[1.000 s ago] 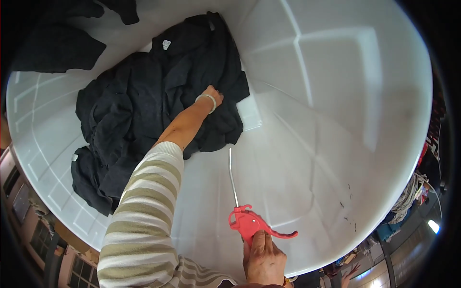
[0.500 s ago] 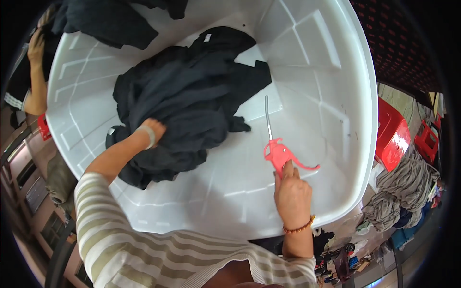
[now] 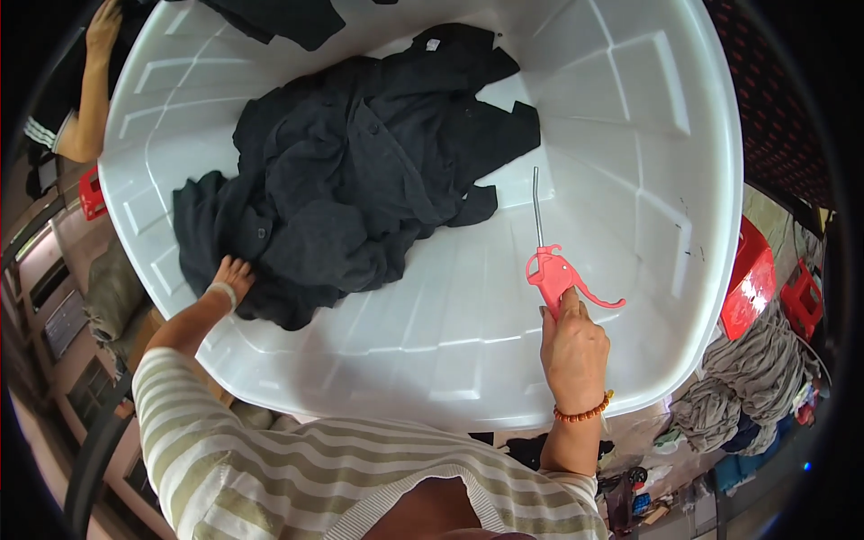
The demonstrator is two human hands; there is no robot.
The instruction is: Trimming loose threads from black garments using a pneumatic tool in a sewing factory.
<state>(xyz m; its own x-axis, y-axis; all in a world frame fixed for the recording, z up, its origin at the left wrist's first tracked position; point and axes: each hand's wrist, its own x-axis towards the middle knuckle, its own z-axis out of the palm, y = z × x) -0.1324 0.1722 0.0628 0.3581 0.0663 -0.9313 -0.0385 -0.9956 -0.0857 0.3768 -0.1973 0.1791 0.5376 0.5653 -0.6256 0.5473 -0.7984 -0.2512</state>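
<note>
Inside a big white plastic tub (image 3: pixel 459 360) lies a spread heap of black garments (image 3: pixel 351 180), some showing buttons. At the heap's near left edge, my left hand (image 3: pixel 236 277) is closed on a black garment, with its fingertips partly sunk in the cloth. My right hand (image 3: pixel 574 351) is wrapped around the handle of a pinkish-red air blow gun (image 3: pixel 553 270). The gun's thin metal nozzle (image 3: pixel 538 207) points toward the far side of the tub, right of the garments and apart from them.
More black cloth (image 3: pixel 279 18) hangs over the tub's far rim. Beyond the left rim is another person's arm (image 3: pixel 93 90). Red plastic stools (image 3: pixel 749 279) and a heap of grey cloth (image 3: pixel 751 373) stand to the right. A dark perforated panel (image 3: pixel 765 108) rises at the far right.
My left hand has moved left and a little nearer, and the black cloth under it now spreads further left. The blow gun stays in my right hand; the view has shifted slightly.
</note>
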